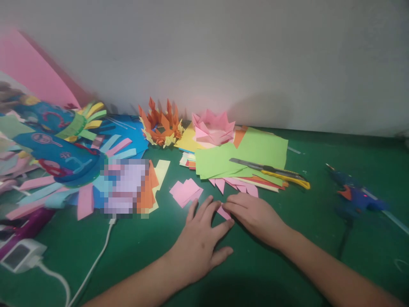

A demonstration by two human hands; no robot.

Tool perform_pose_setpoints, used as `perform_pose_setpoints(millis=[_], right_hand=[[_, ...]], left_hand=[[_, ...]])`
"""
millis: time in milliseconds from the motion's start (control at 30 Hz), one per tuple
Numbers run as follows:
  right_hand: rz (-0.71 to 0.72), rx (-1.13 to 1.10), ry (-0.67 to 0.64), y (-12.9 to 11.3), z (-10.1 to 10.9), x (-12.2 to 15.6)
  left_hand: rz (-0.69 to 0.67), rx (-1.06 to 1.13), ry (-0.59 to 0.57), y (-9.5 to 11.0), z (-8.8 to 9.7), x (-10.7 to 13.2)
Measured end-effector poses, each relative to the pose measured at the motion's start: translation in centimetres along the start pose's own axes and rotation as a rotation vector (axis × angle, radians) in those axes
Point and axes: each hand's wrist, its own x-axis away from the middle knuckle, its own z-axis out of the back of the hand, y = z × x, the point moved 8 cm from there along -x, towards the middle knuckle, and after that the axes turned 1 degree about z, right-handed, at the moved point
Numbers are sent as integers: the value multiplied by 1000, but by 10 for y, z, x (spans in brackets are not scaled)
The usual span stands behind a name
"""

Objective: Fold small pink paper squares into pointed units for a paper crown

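Note:
A small folded piece of pink paper (224,212) lies on the green tabletop between my hands. My left hand (201,234) rests palm down with fingers spread, its index fingertip at the paper's lower edge. My right hand (252,213) has its fingers pressed together over the paper's right side; its thumb is hidden. Just beyond my left fingertips is a small stack of pink paper squares (185,192). Several folded pink paper points (236,184) lie past my right hand, by the green sheets (243,153).
A utility knife (271,168) lies on the green sheets. Behind stand a pink paper crown (213,128) and an orange one (162,128). A blue glue gun (361,202) sits at right. Blue paper hats (70,160), a white cable (99,256) and a charger (24,256) occupy the left.

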Motion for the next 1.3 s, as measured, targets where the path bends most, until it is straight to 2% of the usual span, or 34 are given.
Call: perform_pose_setpoints(millis=[367,867,1100,1300], right_hand=[[29,27,3,-3,5,0],[-34,-19,57,2,8,3],[-10,30,-14,-2,4,0],[3,61,-10,-3,4,0]], left_hand=[[-18,-71,19,0,6,-2],[-21,-67,31,-2,7,-2],[9,-55,75,-4,7,0],[35,-37,76,-7,7,0]])
